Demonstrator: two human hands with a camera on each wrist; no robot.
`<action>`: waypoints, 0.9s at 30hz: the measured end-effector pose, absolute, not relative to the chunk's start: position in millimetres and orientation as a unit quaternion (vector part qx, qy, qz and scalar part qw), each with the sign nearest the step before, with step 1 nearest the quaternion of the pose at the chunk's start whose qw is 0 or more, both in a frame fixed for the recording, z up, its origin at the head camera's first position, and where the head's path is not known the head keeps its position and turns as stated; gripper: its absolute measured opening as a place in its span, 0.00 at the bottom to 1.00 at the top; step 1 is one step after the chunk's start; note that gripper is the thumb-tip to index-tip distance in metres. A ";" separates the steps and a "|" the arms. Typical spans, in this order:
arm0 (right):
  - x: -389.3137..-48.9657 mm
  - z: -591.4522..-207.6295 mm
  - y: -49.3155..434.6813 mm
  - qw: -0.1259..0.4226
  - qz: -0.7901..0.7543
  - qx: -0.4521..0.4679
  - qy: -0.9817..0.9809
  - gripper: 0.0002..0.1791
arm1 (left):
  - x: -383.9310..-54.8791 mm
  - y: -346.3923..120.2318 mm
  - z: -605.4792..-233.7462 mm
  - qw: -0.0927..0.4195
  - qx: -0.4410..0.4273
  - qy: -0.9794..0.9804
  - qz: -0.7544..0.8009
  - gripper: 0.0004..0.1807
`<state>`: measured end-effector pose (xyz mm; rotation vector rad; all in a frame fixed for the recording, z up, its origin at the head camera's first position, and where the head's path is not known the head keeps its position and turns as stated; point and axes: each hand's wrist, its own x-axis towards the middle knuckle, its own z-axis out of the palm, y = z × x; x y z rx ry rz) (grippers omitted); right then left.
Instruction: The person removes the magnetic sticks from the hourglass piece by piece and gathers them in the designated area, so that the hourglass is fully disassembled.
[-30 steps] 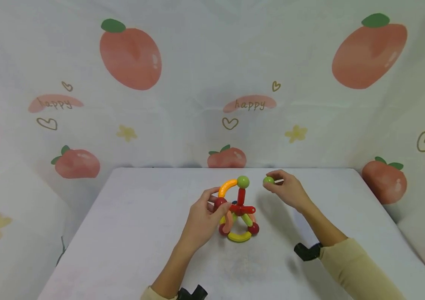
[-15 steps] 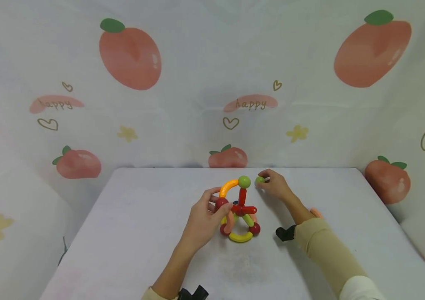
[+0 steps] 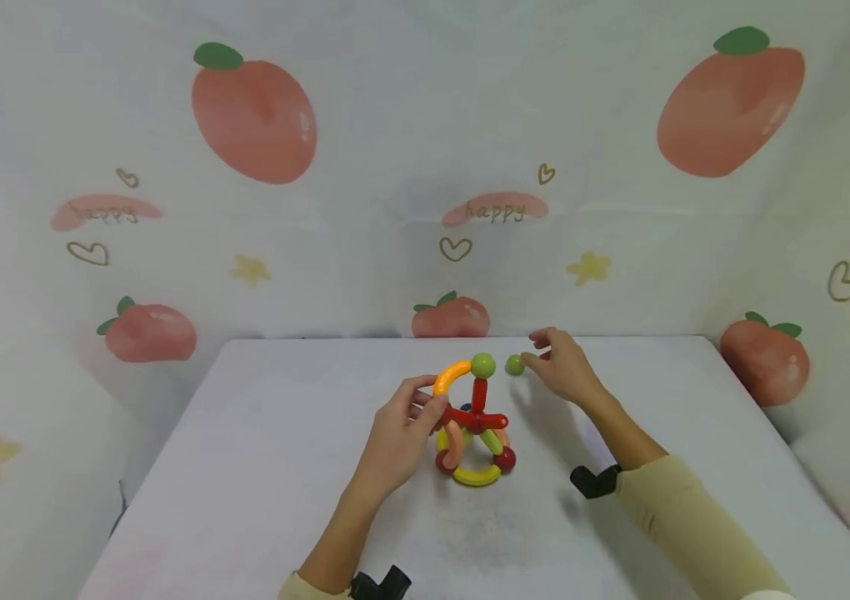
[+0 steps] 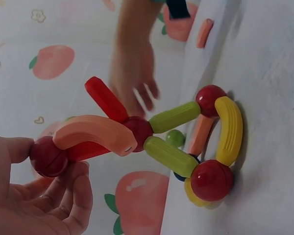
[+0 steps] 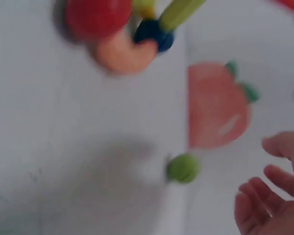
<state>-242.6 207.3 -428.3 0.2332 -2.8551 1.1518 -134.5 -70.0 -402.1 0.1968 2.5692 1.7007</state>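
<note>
Near the middle of the table stands a toy structure (image 3: 480,397) of coloured magnetic rods and balls. My left hand (image 3: 397,437) holds it by a red ball (image 4: 49,156), thumb on one side and fingertips on the other. A green ball (image 3: 483,365) tops it, joined to an orange curved rod (image 3: 452,377) and an upright red rod. Just right of the structure, a loose green ball (image 3: 515,364) rests on the table. Beside that ball is my right hand (image 3: 566,368), fingers apart and holding nothing; the right wrist view shows a gap between them.
A white table (image 3: 260,467) bears everything, with a fruit-printed cloth (image 3: 365,167) hanging behind its far edge. On the table lies a loose peach-coloured rod (image 4: 205,33), seen in the left wrist view and hidden by the right arm in the head view.
My right hand has carried the loose green ball left towards the structure, let it go on the table, and drawn back slightly right. The left hand has kept its hold.
</note>
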 end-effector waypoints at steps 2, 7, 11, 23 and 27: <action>-219.3 -411.0 199.5 0.067 0.385 0.082 -0.917 0.17 | -134.0 -72.5 -401.1 0.030 0.067 0.833 0.548 0.26; -150.4 -381.4 169.3 0.107 0.413 0.136 -0.894 0.05 | -133.7 -77.7 -398.7 0.029 0.083 0.838 0.539 0.28; -114.7 -379.3 141.5 0.044 0.418 0.166 -0.892 0.08 | -134.7 -79.5 -398.5 0.024 0.089 0.840 0.535 0.28; -106.5 -410.7 102.3 0.016 0.391 0.130 -0.911 0.12 | -134.1 -78.9 -405.1 0.022 0.099 0.838 0.536 0.28; -103.6 -408.6 103.4 0.021 0.392 0.126 -0.911 0.10 | -133.2 -78.8 -403.8 0.017 0.101 0.843 0.527 0.29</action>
